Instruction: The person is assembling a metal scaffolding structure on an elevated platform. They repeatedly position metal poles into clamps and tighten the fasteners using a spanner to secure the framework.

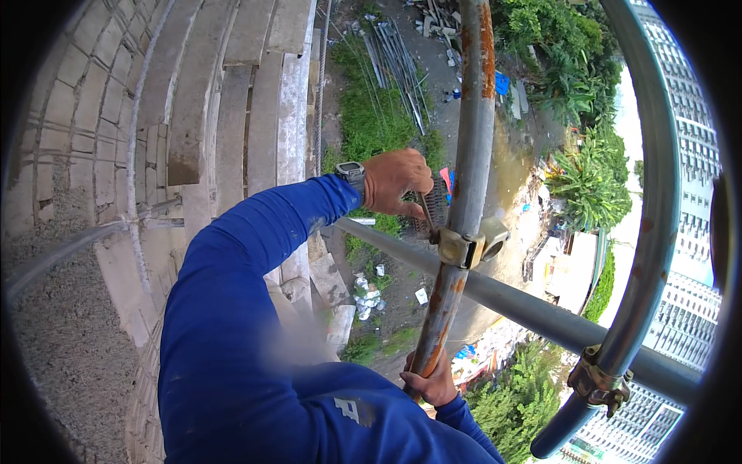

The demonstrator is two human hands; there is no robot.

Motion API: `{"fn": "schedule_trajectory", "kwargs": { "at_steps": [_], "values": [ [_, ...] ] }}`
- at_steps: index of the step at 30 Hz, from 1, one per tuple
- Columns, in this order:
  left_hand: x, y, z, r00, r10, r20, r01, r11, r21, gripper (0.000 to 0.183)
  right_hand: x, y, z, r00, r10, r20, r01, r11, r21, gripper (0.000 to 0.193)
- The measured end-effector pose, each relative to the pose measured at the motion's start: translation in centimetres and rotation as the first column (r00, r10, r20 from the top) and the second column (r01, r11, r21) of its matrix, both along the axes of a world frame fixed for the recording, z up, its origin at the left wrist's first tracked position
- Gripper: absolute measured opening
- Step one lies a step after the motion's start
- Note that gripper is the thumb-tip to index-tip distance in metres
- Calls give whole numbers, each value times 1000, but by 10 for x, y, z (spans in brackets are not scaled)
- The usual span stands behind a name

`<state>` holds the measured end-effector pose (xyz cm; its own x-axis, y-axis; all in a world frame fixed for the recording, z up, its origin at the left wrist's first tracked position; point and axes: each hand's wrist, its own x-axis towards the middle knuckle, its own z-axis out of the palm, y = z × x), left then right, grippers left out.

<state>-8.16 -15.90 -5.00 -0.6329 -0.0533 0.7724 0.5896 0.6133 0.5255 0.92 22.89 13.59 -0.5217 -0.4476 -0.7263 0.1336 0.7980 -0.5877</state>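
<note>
Rusty scaffold pole (pixel 470 139) beside grey block wall (pixel 100 155), high above overgrown yard (pixel 379 116).

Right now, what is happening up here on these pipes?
A person in a blue long-sleeved top is working high on a scaffold beside a concrete wall. One hand, with a wristwatch on its wrist, holds a metal tool at the coupler that joins the rusty upright pipe to the grey horizontal pipe. The other hand grips the upright pipe lower down. The ground lies far below.
</note>
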Motion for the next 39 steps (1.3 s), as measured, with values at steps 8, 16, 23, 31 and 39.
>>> {"fn": "schedule_trajectory", "kwargs": {
  "at_steps": [8,16,23,31,39],
  "values": [
    [-20,16,-11,956,286,67,-292,948,128,16,8,-7,3,997,-52,-58,50,998,-34,35],
    [-12,32,-17,936,346,63,-351,908,228,16,13,-7,6,999,-36,-27,34,996,-80,52],
    [7,58,-36,924,317,216,-373,872,318,9,13,-2,-2,997,64,-45,-68,993,-97,63],
    [68,168,-14,823,248,511,-549,576,605,15,19,-6,3,998,58,-36,-62,993,-105,79],
    [136,227,29,832,-341,438,-375,235,897,22,25,-6,-2,965,148,-217,-171,981,-89,73]
  ]
}}
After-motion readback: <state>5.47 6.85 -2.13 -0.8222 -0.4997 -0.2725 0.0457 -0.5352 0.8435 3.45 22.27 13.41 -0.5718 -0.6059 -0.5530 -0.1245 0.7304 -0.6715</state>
